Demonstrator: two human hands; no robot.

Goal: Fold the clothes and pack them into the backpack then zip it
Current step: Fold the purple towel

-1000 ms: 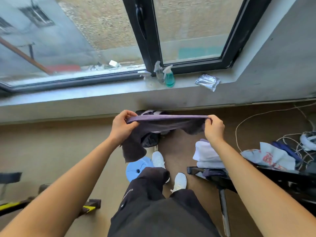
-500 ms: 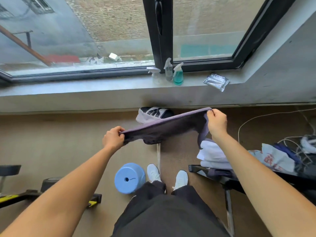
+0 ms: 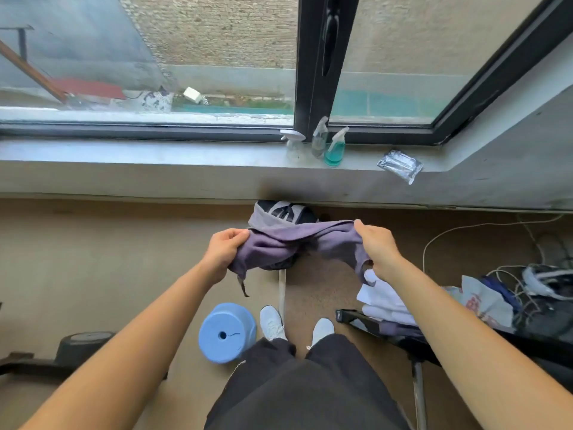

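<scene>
Above the backpack (image 3: 280, 212) we stretch both arms forward, left hand (image 3: 224, 251) and right hand (image 3: 376, 245) with fingers curled tight (knuckles up) gripping the purple garment (image 3: 297, 243).

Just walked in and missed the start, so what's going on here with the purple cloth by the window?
A person standing at the window holds a purple garment in the air, the left hand gripping one end and the right hand the other. It hangs bunched between them, not yet folded, over the backpack on the floor below the sill. White clothes lie stacked on the table at the right.
</scene>
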